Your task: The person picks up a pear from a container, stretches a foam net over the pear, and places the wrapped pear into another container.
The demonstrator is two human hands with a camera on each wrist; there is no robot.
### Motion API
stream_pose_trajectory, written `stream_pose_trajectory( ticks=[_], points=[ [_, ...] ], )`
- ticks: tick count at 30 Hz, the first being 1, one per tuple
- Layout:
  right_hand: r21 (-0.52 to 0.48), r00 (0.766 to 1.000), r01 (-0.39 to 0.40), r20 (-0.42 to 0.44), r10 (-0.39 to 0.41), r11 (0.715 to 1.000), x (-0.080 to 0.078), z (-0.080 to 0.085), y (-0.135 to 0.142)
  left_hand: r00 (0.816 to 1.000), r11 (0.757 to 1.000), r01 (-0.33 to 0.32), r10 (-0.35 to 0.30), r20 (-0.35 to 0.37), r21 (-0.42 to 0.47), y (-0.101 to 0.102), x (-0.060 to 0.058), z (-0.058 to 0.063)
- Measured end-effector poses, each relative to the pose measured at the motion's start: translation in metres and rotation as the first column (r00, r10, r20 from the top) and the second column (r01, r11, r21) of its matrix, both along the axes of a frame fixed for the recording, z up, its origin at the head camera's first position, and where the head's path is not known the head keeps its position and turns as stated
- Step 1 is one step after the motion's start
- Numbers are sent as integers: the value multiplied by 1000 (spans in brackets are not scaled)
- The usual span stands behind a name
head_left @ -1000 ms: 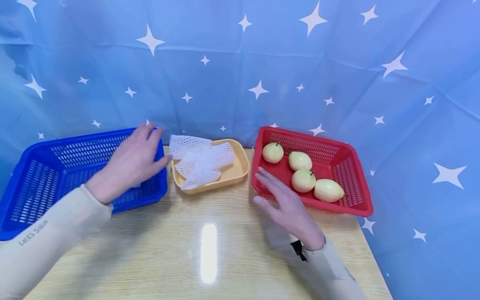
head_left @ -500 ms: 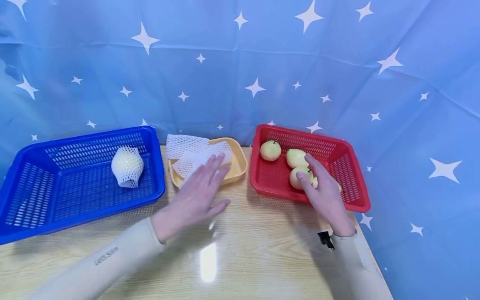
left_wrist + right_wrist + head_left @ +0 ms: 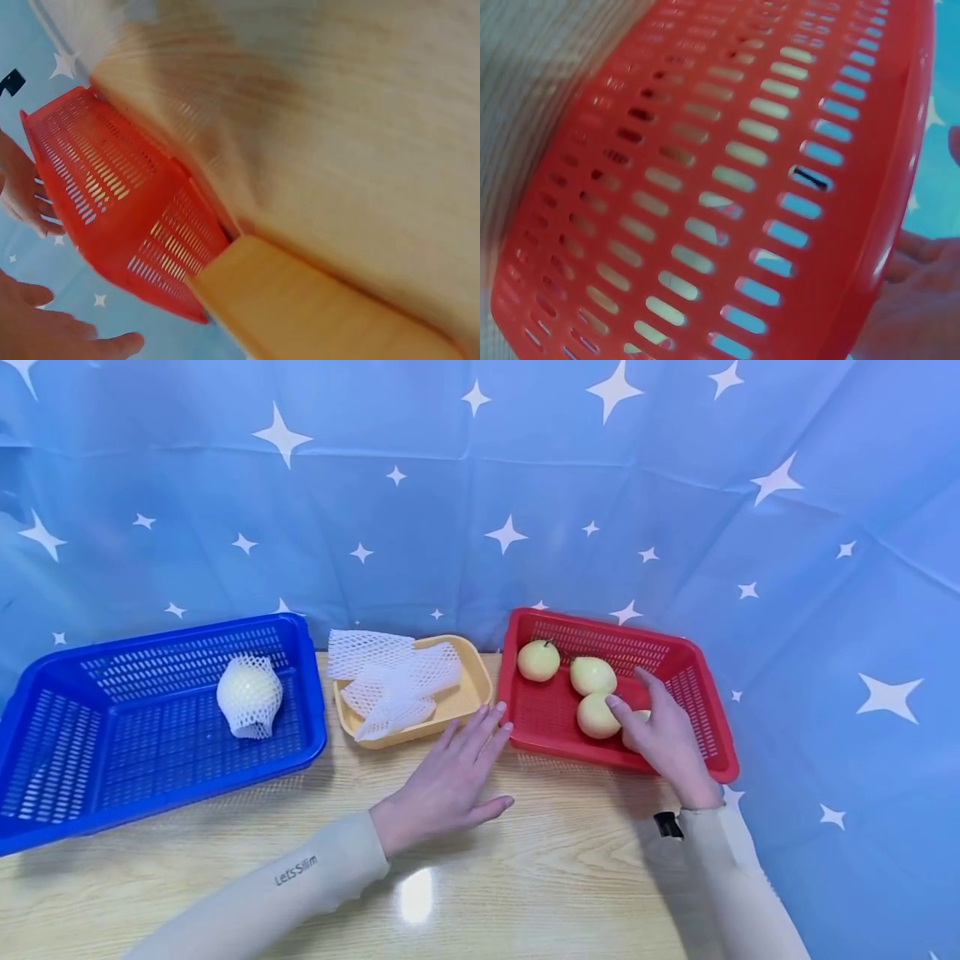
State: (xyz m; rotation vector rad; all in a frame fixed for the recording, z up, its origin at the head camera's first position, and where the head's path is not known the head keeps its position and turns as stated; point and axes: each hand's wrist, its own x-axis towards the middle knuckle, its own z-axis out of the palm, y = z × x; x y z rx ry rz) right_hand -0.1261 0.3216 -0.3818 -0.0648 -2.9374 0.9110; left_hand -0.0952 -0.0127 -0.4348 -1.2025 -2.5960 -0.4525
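Note:
My right hand [image 3: 667, 739] reaches over the front right of the red basket [image 3: 547, 739], thumb and index finger spread apart above a pale yellow pear [image 3: 636, 727] that it partly covers. Its other fingers are hidden. Beside that fruit lie a second pear [image 3: 597, 716], a third pear [image 3: 593, 677] and one more pear [image 3: 538, 661]. Over the table, between the yellow tray [image 3: 480, 693] and the red basket, my left hand [image 3: 446, 789] has straight fingers and holds nothing. White foam net sleeves [image 3: 393, 685] lie in the tray, one overhanging its left rim.
A blue basket [image 3: 202, 789] stands at the left with a net-wrapped fruit [image 3: 250, 693] inside. Behind everything hangs a blue curtain with white stars [image 3: 450, 527]. In the right wrist view the red basket's slotted wall [image 3: 705, 187] fills most of the picture.
My left hand has left the blue basket, uncovering the wrapped fruit, and moved right past the tray. My right hand has moved right and into the red basket, over the pears.

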Motion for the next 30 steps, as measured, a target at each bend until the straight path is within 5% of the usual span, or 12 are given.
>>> stream_pose_trajectory(
  ticks=[12,30],
  points=[
    [54,950,-80,308,60,995,-32,-2,13,999,996,-51,52,2,-67,19,0,-16],
    [150,945,-208,285,160,967,-48,-21,12,995,990,-67,75,60,-127,22,2,-26]
  ],
)
